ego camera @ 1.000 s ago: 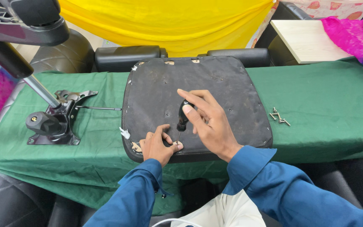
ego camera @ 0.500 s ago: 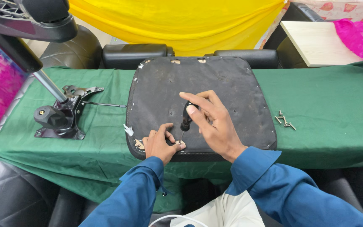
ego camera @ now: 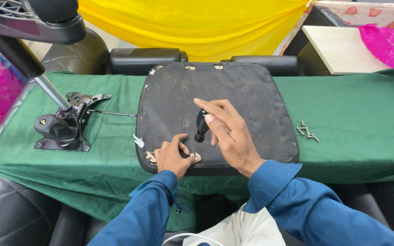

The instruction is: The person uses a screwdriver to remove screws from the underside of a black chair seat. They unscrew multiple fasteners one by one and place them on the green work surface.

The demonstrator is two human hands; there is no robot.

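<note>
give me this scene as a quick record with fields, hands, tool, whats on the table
left hand: rests on the near edge of the seat pad, fingertips by the screwdriver tip
right hand: grips the black-handled screwdriver, held upright
seat pad: black, underside up, on the green cloth
left of pad: chair mechanism
right of pad: loose screws

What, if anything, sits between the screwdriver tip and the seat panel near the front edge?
Nothing visible. The right hand holds the screwdriver upright on the seat panel; the left hand pinches right at its tip.
</note>
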